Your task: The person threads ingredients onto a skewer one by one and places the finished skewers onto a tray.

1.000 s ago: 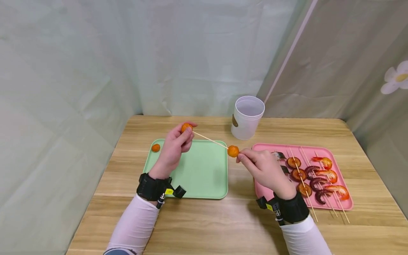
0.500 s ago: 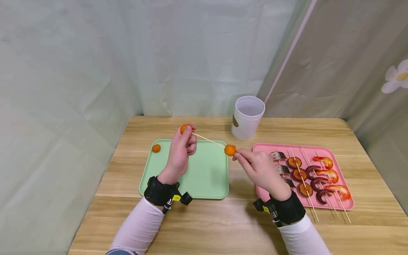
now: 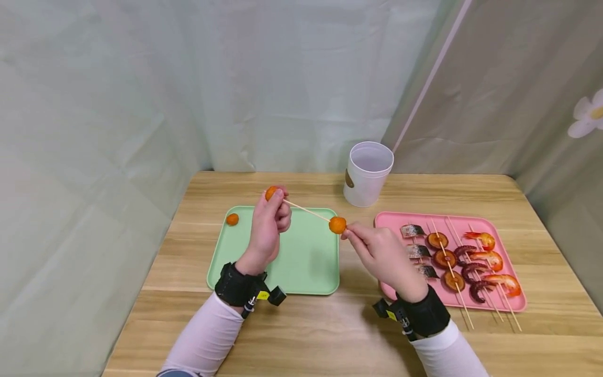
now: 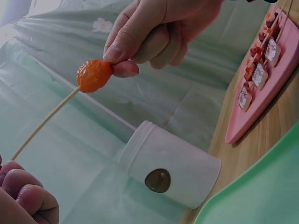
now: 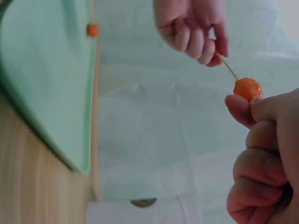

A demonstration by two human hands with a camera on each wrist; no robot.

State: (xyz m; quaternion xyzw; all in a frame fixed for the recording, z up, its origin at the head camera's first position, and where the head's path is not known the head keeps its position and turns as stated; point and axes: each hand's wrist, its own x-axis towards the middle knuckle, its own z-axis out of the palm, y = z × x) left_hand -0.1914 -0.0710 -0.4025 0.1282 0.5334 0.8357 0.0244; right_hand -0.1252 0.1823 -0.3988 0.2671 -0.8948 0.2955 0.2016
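Note:
My left hand (image 3: 265, 230) pinches an orange ball (image 3: 271, 192) with a bumpy, shiny surface between thumb and fingers. From it a thin wooden skewer (image 3: 305, 210) runs down to the right, held in the air above the green tray (image 3: 301, 262). Near the skewer's other end sits a second orange ball (image 3: 337, 225). Right beside that ball, the thumb and index finger of my right hand (image 3: 383, 256) pinch the skewer's end, which the fingertips hide. In the left wrist view, this ball (image 4: 94, 75) touches those fingertips. A third orange ball (image 3: 232, 219) lies in the tray's far left corner.
A pink tray (image 3: 391, 293) on the right bears skewers of fish pieces (image 3: 417, 251), round brown slices (image 3: 445, 259), octopus tentacles (image 3: 471, 271) and shrimp (image 3: 487, 259). A white cup (image 3: 366, 180) stands at the back of the wooden table (image 3: 325, 335). Curtains hang behind.
My left hand has turned more upright and the ball in it has shifted slightly left and down. The right hand has moved a little left with its end of the skewer.

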